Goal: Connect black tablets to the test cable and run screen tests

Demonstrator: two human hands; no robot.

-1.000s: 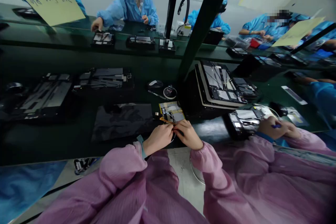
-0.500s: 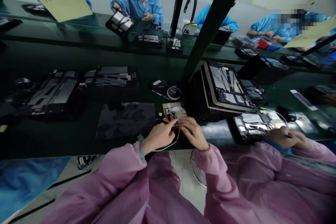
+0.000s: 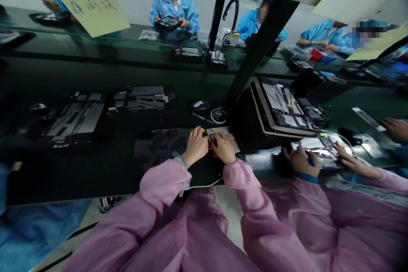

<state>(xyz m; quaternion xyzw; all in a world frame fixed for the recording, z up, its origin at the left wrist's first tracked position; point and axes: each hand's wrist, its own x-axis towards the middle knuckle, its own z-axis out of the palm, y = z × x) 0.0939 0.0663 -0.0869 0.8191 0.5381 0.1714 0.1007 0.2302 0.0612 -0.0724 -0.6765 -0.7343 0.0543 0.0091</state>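
Head cam: L hand [image 3: 195, 146] & R hand [image 3: 223, 148] meet over a yellow-edged board [image 3: 225, 129], which sits on the bench [image 3: 95, 185] just R of a dark patterned slab [image 3: 161, 148] & L of the tall device stack [image 3: 283, 104]. L fingers bent at the board's L edge; R fingers curled over its near part. Can't tell whether either is actually gripping, as the fingertips are hidden. To do this close work well, IMO: L steadies the board flat, R makes small, light moves, no prying or bending, & the white cable [image 3: 205, 186] by the bench's near edge gets some slack so it can't tug. Containers: top of stack is an open black casing w/ pale flat panels & dark strips inside; the L open casing [image 3: 76, 117] & rear open casing [image 3: 145, 97] hold similar grey panels & strips. Far side: a clear bag [image 3: 148, 35], a clear tray [image 3: 204, 36] & a red bin [image 3: 316, 54], approx. bin-shaped anyway; contents of all three too small to ID.
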